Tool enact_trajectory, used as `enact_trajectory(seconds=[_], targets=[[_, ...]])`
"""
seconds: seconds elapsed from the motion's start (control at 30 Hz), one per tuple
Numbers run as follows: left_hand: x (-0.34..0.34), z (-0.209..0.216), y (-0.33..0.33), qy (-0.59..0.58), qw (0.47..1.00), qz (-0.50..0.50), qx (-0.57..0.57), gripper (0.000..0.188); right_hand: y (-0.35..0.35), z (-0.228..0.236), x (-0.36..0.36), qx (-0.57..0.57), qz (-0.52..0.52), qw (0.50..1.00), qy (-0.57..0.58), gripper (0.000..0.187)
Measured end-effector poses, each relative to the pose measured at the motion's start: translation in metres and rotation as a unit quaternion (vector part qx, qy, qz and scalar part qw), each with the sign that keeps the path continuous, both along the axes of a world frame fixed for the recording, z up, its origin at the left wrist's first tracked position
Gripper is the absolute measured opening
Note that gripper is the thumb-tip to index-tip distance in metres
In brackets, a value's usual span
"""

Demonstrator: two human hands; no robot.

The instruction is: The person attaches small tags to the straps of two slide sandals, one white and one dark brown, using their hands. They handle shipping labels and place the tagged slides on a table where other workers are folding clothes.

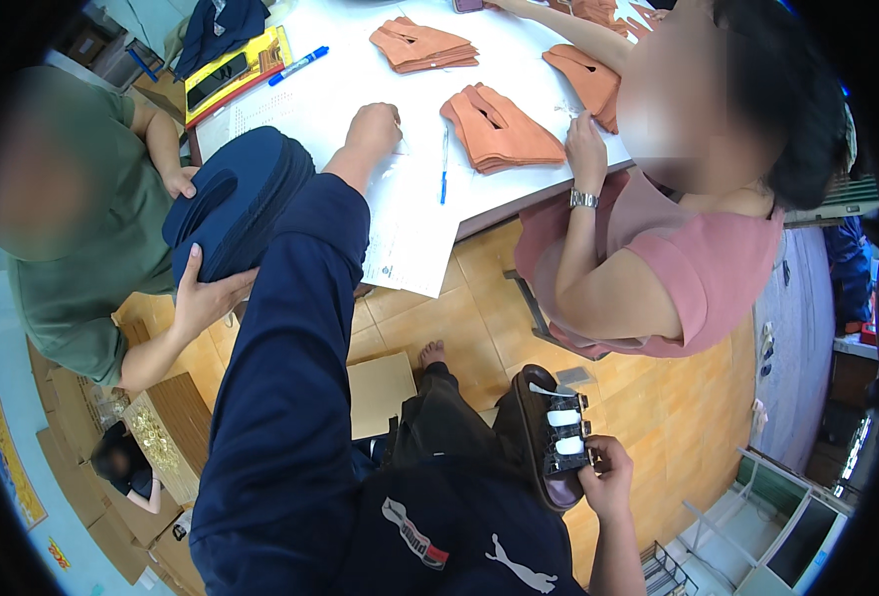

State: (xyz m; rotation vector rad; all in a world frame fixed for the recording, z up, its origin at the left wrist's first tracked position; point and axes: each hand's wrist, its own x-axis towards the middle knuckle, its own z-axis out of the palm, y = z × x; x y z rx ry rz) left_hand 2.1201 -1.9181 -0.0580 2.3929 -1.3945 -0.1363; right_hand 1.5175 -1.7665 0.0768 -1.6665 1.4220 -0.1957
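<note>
Where the three-strap sandal is held: beside the person's lap, lengthwise toward the tabletop, black straps and buckles facing right.
Right hand: fingers closed on the sandal's buckle side, the bare forearm rising from the lower edge.
Sandal grip: best firm yet light, probably by the sole's rim rather than the straps, so that nothing is pulled out of shape.
Left hand: knuckles up, at the paper sheet, fingers curled; whether they pinch something cannot be told.
Left arm: stretched far forward, navy cuff short of the wrist; a softer elbow would likely give steadier control.
Paper sheet: overhangs the tabletop's near edge, so gentle pressure should suit it, lest it slide.
Blue pen: near the sheet's right margin; dragging the sheet could roll it.
Orange cut-piece stack: just right of the pen, best left unbumped.
Navy cut-piece stack: in a co-worker's hands, close by the left sleeve; the elbow should avoid it.
</note>
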Motion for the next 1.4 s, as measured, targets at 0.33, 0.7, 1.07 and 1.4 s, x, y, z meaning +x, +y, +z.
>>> enact_trajectory(seconds=[0.33,0.7,1.07,1.4], targets=[[-0.042,0.058,0.05,0.411,0.857,0.162,-0.266,0.019,-0.003,-0.004,-0.006,0.008,0.072,0.997,0.001,0.034],[-0.256,0.09,0.213,0.838,0.538,0.071,-0.06,0.027,-0.017,-0.017,-0.043,-0.014,0.069,0.997,0.007,0.035],[-0.428,0.091,0.212,0.798,0.58,-0.109,0.119,0.028,0.002,-0.089,-0.209,0.014,-0.037,0.998,-0.046,0.022],[-0.722,0.131,0.112,0.773,0.504,-0.229,0.311,0.019,0.077,-0.053,-0.422,-0.103,-0.272,0.957,-0.015,0.028]])
